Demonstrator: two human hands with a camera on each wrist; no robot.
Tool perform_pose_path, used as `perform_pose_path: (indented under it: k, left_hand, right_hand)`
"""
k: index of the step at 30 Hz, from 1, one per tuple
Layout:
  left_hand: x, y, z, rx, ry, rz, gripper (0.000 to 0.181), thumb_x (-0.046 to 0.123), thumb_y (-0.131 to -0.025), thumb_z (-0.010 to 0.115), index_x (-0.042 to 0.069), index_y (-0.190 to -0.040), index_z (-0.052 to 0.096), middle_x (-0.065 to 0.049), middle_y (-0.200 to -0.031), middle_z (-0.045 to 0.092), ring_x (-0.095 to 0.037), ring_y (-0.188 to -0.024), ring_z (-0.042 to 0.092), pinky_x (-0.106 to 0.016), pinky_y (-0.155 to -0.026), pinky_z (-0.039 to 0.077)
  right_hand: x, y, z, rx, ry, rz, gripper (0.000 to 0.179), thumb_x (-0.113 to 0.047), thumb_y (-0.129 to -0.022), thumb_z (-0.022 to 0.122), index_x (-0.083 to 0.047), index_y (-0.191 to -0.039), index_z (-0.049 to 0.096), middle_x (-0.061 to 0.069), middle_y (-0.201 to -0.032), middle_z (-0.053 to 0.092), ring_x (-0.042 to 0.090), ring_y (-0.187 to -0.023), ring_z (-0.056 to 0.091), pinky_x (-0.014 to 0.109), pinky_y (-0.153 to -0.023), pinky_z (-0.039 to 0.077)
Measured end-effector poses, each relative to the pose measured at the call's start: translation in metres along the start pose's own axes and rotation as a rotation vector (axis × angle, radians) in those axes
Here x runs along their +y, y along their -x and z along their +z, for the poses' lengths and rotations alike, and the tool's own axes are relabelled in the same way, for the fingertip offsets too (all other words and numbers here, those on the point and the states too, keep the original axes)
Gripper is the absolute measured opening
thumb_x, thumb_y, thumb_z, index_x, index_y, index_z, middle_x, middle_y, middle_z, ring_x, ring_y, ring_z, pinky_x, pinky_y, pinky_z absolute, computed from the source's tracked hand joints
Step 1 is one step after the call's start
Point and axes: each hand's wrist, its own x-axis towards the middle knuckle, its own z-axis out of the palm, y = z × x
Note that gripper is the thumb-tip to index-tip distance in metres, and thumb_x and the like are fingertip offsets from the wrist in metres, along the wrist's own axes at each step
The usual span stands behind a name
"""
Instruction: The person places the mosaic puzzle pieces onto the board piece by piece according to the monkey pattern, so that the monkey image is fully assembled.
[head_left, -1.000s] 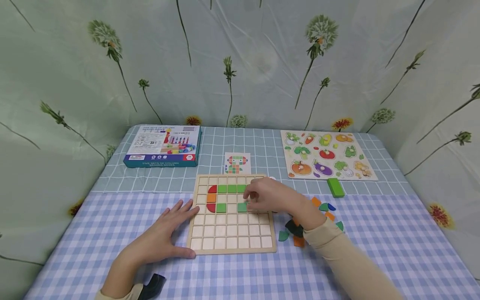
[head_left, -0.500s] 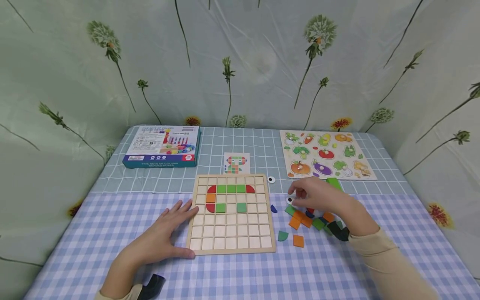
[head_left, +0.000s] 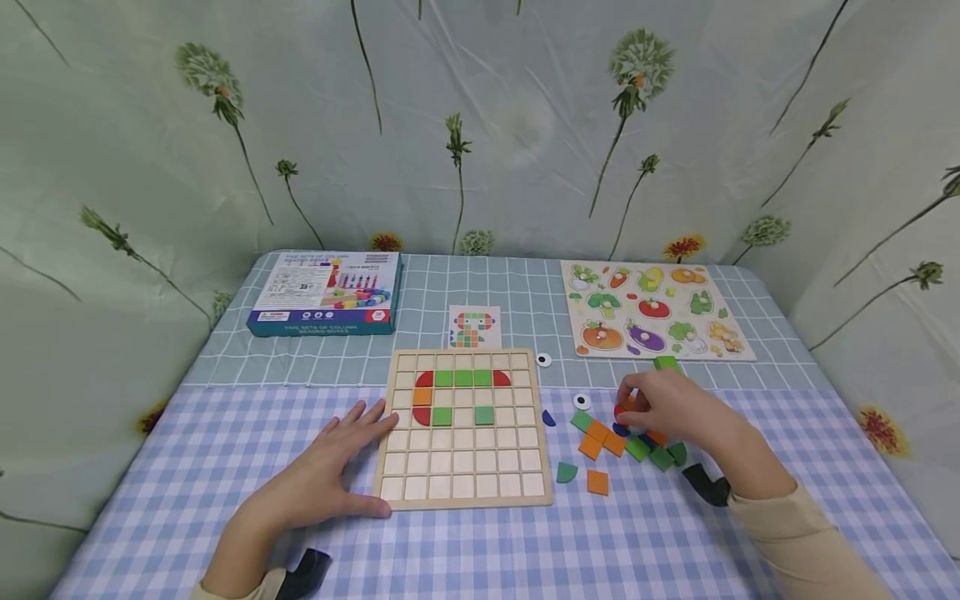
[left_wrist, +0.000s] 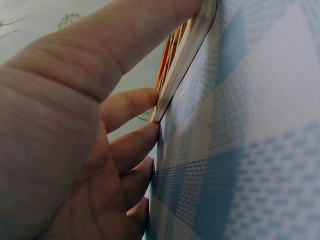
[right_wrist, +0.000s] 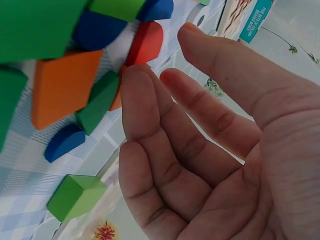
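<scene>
Currently touching the left edge of a pale wooden grid board (head_left: 465, 504) with the left hand (head_left: 326, 475), with straight, spread fingers and with the thumb near the board's close left corner. Lying flat on the blue-and-white checked cloth (head_left: 375, 554), and holding red quarter-rounds (head_left: 424, 379), green squares (head_left: 463, 378) and an orange square (head_left: 422, 397) in some upper cells. Reaching right of the board with the right hand (head_left: 675, 408), with thumb and fingertips apart, just beside a red rounded piece (right_wrist: 146, 44); cannot tell whether touching it. Also seeing loose orange squares (head_left: 597, 482), a green quarter-round (head_left: 566, 472), a dark blue half-round (head_left: 549, 418) and a white eye disc (head_left: 582, 402) nearby. Further back, seeing a small printed card (head_left: 475, 327), a teal-sided box (head_left: 322, 292), a vegetable puzzle board (head_left: 678, 310) and a bright green block (head_left: 666, 363).
</scene>
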Motion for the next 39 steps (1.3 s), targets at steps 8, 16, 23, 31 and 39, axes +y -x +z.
perform_pose_path:
  k: [8, 16, 23, 31, 39]
  left_hand:
    - [0.000, -0.001, 0.001, -0.003, -0.002, 0.001, 0.114, 0.068, -0.069, 0.092, 0.025, -0.165, 0.046, -0.012, -0.177, 0.032, -0.049, -0.165, 0.019, -0.079, -0.127, 0.013]
    - [0.004, -0.002, 0.000, -0.007, -0.021, 0.005, 0.114, 0.067, -0.070, 0.092, 0.023, -0.164, 0.046, -0.014, -0.176, 0.033, -0.050, -0.164, 0.020, -0.080, -0.126, 0.014]
    - [0.002, -0.001, 0.000, 0.002, -0.012, -0.002, 0.115, 0.066, -0.069, 0.093, 0.023, -0.164, 0.046, -0.013, -0.176, 0.033, -0.049, -0.165, 0.019, -0.079, -0.127, 0.013]
    - [0.002, 0.000, 0.000, 0.006, 0.002, 0.005, 0.113, 0.065, -0.069, 0.093, 0.023, -0.163, 0.047, -0.013, -0.176, 0.033, -0.050, -0.165, 0.019, -0.079, -0.127, 0.013]
    - [0.001, 0.000, 0.001, -0.003, -0.002, -0.008, 0.114, 0.066, -0.069, 0.093, 0.023, -0.164, 0.047, -0.012, -0.177, 0.032, -0.048, -0.165, 0.019, -0.078, -0.128, 0.012]
  right_hand:
    - [0.006, -0.001, 0.008, 0.021, -0.002, -0.011, 0.019, -0.022, -0.095, 0.083, -0.009, -0.105, 0.074, -0.003, -0.081, 0.070, 0.011, -0.070, 0.057, 0.022, -0.062, 0.054]
    - [0.005, -0.003, 0.012, 0.054, 0.017, -0.028, 0.016, -0.021, -0.094, 0.084, -0.010, -0.102, 0.075, -0.004, -0.080, 0.068, 0.011, -0.071, 0.056, 0.021, -0.063, 0.053]
    - [0.000, -0.008, 0.011, 0.043, 0.034, -0.028, 0.013, -0.022, -0.096, 0.082, -0.011, -0.103, 0.077, -0.004, -0.082, 0.070, 0.011, -0.072, 0.058, 0.022, -0.063, 0.055]
    - [-0.006, -0.016, 0.013, 0.057, 0.051, -0.055, 0.010, -0.017, -0.097, 0.079, -0.010, -0.104, 0.078, -0.004, -0.084, 0.068, 0.012, -0.075, 0.057, 0.026, -0.069, 0.052]
    - [-0.006, -0.025, 0.013, 0.073, 0.055, -0.100, 0.017, -0.012, -0.094, 0.080, -0.009, -0.111, 0.078, -0.002, -0.092, 0.070, 0.013, -0.081, 0.059, 0.029, -0.076, 0.059]
